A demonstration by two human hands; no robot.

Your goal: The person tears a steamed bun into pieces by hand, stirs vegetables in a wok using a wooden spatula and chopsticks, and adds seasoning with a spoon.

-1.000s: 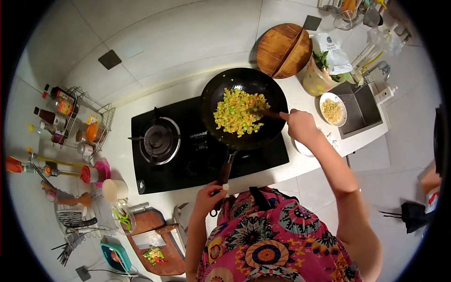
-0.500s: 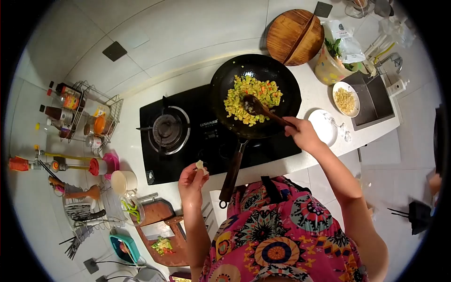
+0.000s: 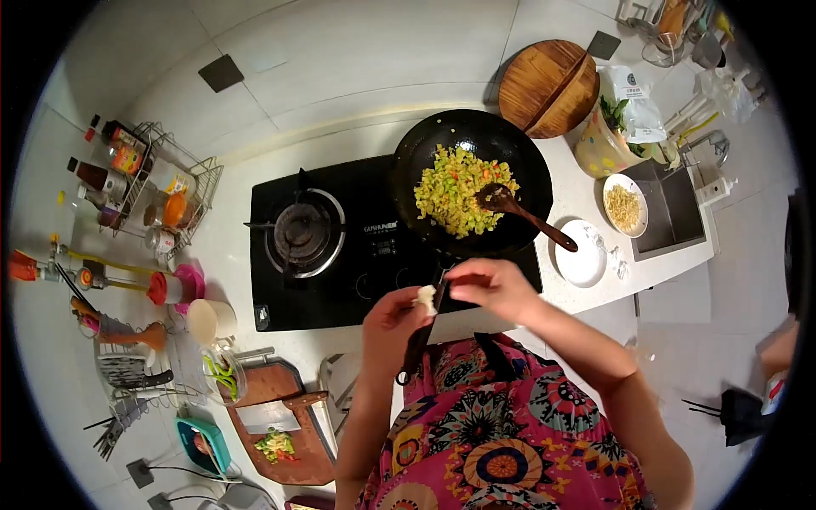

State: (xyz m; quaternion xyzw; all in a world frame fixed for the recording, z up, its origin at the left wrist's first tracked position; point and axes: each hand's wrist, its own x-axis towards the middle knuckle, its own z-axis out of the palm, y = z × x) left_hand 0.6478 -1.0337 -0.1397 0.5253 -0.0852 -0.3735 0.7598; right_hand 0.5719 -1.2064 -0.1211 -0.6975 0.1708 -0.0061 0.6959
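My left hand (image 3: 393, 327) is closed around a small pale white piece (image 3: 426, 297), pinched at the fingertips; its kind is not clear. Just to its right, my right hand (image 3: 493, 289) holds nothing, its fingers apart and pointing at the piece. Both hands are above the long handle (image 3: 416, 347) of a black wok (image 3: 527, 153). Chopped green and yellow food (image 3: 459, 191) with red and orange bits lies in the wok. A wooden spoon (image 3: 535, 221) rests with its bowl in the food and its handle over the rim.
To the right are a white plate (image 3: 580, 270), a bowl of pale shreds (image 3: 625, 205) and the sink (image 3: 676, 229). A round wooden lid (image 3: 544, 89) leans behind the wok. A bare burner (image 3: 304, 238) is left; a cutting board (image 3: 310, 459) with a cleaver (image 3: 265, 417) sits lower left.
My right hand has let go of the wooden spoon and come left beside my left hand. My left hand has moved right with the white piece. The spoon now lies against the wok's right rim.
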